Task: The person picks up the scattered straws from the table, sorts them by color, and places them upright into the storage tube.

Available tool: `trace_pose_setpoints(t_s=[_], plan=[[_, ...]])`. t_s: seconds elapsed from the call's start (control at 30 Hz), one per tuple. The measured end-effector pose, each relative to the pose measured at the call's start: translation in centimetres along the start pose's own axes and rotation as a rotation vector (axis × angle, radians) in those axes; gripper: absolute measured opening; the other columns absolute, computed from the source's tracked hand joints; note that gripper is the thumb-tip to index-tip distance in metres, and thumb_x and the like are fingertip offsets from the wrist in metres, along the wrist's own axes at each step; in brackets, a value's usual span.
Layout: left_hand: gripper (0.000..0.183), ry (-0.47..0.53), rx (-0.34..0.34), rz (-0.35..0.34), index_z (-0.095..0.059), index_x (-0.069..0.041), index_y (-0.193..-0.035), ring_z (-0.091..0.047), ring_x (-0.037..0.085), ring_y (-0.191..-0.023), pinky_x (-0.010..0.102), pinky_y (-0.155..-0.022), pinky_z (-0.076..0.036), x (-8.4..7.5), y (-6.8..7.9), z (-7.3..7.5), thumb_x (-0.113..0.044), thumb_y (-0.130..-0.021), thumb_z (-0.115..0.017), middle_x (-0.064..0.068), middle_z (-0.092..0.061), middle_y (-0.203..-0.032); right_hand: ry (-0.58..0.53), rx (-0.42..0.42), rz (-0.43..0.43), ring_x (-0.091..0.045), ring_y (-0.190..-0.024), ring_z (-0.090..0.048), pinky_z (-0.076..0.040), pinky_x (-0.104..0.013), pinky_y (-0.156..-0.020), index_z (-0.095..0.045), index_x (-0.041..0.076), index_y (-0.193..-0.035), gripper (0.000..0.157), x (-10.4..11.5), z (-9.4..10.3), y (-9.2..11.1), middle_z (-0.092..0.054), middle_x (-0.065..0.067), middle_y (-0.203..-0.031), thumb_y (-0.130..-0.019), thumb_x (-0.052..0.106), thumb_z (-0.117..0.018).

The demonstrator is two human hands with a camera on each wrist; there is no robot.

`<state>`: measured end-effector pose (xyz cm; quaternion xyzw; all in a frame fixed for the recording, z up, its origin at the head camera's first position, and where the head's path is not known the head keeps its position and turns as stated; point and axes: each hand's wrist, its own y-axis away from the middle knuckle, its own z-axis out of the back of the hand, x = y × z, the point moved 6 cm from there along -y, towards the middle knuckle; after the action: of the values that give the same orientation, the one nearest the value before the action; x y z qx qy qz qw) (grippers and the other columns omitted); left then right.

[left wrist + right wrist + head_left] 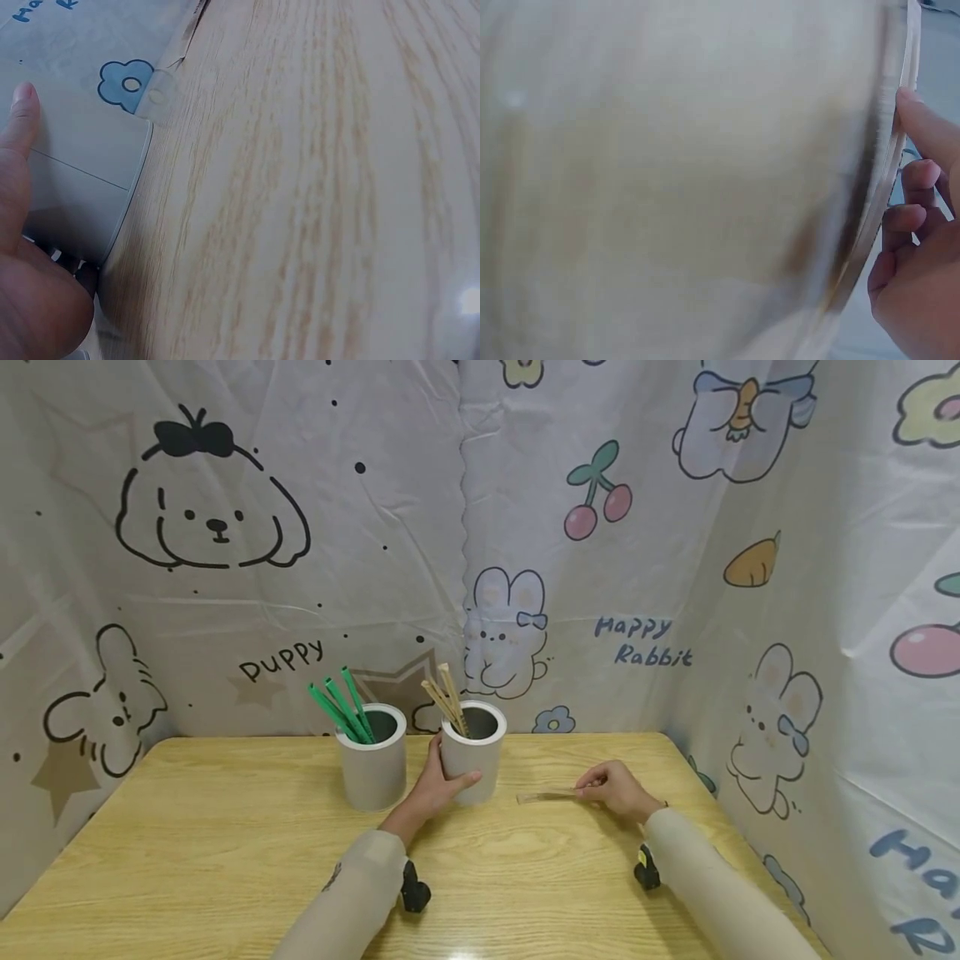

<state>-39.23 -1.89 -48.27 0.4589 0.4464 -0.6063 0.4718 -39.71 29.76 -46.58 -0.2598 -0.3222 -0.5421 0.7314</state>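
Observation:
Two white cylindrical holders stand side by side at the back of the table. Several green straws (345,706) lean in the left holder (373,772). Several beige straws (450,697) lean in the right holder (483,760). My left hand (431,789) grips the right holder, thumb across its front and fingers round its left side; the left wrist view shows the thumb (22,112) on its wall. To the right, my right hand (615,789) pinches one end of a thin beige straw (547,795), held low above the table and pointing left. Blur hides its detail in the right wrist view.
The wooden table (495,877) ends at a cartoon-printed cloth (420,527) that hangs behind and along both sides. Small black devices sit at both sleeves, near the left wrist (414,889) and the right wrist (647,868).

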Motion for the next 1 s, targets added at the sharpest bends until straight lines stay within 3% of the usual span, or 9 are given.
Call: trace_pose_setpoints(t_s=[0.2, 0.3, 0.43, 0.5, 0.67, 0.87, 1.0], plan=[[0.098, -0.004, 0.001, -0.007, -0.007, -0.012, -0.161, -0.032, 0.045, -0.147, 0.063, -0.121, -0.023, 0.0, -0.1, 0.0, -0.019, -0.091, -0.077, 0.025, -0.025, -0.163, -0.135, -0.069, -0.061, -0.01, -0.083, -0.052, -0.047, -0.023, -0.073, -0.072, -0.004, -0.113, 0.029, 4.4, 3.1, -0.6, -0.066, 0.003, -0.096, -0.097, 0.02, -0.07], [0.098, 0.009, 0.002, -0.013, -0.008, -0.011, -0.16, -0.033, 0.045, -0.147, 0.063, -0.122, -0.023, 0.0, -0.2, -0.1, -0.017, -0.091, -0.076, 0.025, -0.026, -0.163, -0.232, -0.119, -0.019, -0.009, -0.091, -0.056, -0.047, -0.026, -0.085, -0.069, -0.005, -0.119, 0.034, 8.3, 4.5, -1.4, -0.065, 0.009, -0.098, -0.098, 0.022, -0.068], [0.098, 0.024, -0.001, -0.01, -0.008, -0.011, -0.161, -0.033, 0.045, -0.147, 0.063, -0.121, -0.023, 0.1, -0.2, -0.1, -0.016, -0.091, -0.077, 0.025, -0.026, -0.163, -0.386, -0.155, 0.064, -0.007, -0.096, -0.055, -0.042, -0.027, -0.093, -0.073, 0.008, -0.108, 0.017, 14.0, 5.4, -2.6, -0.063, 0.013, -0.096, -0.1, 0.02, -0.065], [0.098, 0.023, 0.001, -0.002, -0.008, -0.012, -0.161, -0.033, 0.044, -0.147, 0.063, -0.121, -0.023, 0.3, -0.2, 0.0, -0.017, -0.091, -0.077, 0.025, -0.026, -0.163, -0.512, -0.153, 0.089, -0.006, -0.094, -0.054, -0.041, -0.024, -0.09, -0.074, 0.018, -0.098, 0.01, 16.7, 5.2, -3.3, -0.064, 0.014, -0.094, -0.1, 0.018, -0.065], [0.098, 0.017, 0.001, -0.012, -0.009, -0.013, -0.16, -0.035, 0.043, -0.145, 0.062, -0.121, -0.025, 0.4, -0.2, 0.1, -0.017, -0.09, -0.078, 0.024, -0.028, -0.161, -0.798, -0.138, 0.149, -0.004, -0.084, -0.055, -0.042, -0.019, -0.079, -0.074, 0.026, -0.084, 0.024, 22.6, 3.8, -4.8, -0.065, 0.012, -0.088, -0.099, 0.011, -0.063], [0.095, 0.042, 0.005, -0.022, -0.012, -0.013, -0.159, -0.037, 0.042, -0.144, 0.06, -0.122, -0.025, 0.2, -0.1, 0.1, -0.015, -0.09, -0.078, 0.024, -0.031, -0.16, -0.949, -0.103, 0.221, -0.003, -0.078, -0.055, -0.04, -0.019, -0.075, -0.074, 0.026, -0.08, 0.038, 27.4, 1.6, -6.2, -0.065, 0.013, -0.079, -0.102, 0.002, -0.054], [0.095, 0.044, 0.012, -0.028, -0.012, -0.013, -0.158, -0.038, 0.043, -0.143, 0.06, -0.121, -0.026, 0.1, -0.1, -0.1, -0.014, -0.09, -0.077, 0.024, -0.031, -0.159, -0.966, -0.1, 0.223, -0.001, -0.075, -0.054, -0.038, -0.02, -0.073, -0.073, 0.028, -0.078, 0.042, 28.1, 0.0, -7.2, -0.065, 0.015, -0.076, -0.103, 0.001, -0.053]])
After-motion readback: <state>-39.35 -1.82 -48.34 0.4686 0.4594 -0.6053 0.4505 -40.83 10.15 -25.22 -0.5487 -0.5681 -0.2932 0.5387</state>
